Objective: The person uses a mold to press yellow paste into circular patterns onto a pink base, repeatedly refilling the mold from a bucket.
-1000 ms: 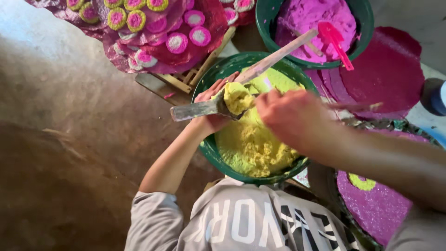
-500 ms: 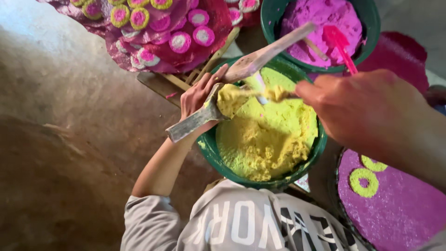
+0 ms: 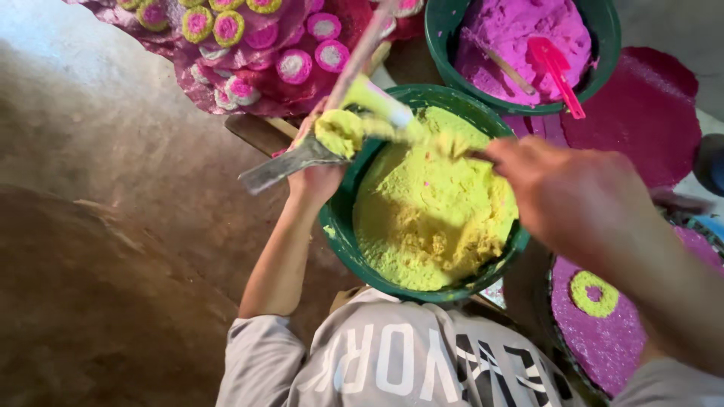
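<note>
Hands [image 3: 573, 203] over green bowl [image 3: 343, 226]

Bare brown earthen floor [image 3: 98, 249], lit brighter toward the top left.

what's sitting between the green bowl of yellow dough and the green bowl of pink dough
In the head view, no separate thing: the yellow dough bowl and pink dough bowl nearly touch rim to rim. Only a sliver of the dark pink mat shows in the gap.

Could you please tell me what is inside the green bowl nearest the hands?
The green bowl is filled with yellow paste, with a few pink specks. The right hand works at its top. The paste hides the bowl's bottom.
</note>
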